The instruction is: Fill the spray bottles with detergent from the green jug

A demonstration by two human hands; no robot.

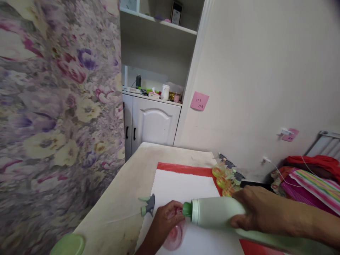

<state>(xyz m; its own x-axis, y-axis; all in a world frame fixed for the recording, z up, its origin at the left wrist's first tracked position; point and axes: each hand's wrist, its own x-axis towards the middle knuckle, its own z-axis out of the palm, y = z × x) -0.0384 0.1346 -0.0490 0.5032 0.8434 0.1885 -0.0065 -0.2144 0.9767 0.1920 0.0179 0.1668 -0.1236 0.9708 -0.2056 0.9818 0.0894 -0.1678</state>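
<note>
My right hand (248,209) is closed around a large pale green bottle (212,211), tipped on its side with its green spout (187,209) pointing left. That spout is at the neck of a small clear pink bottle (174,236), which stands on the white sheet (183,186). Fingers of my left hand (166,217) are wrapped round the pink bottle's neck and partly hide it. To the left lies a grey and green spray trigger head (149,206) with a thin tube. Whether liquid is flowing cannot be made out.
A green cap (68,245) lies at the table's near left. Several yellow spray bottles (224,182) stand along the right edge, by the wall. Beyond the table (127,193) is a white cabinet (156,122); a floral curtain (61,106) hangs at left.
</note>
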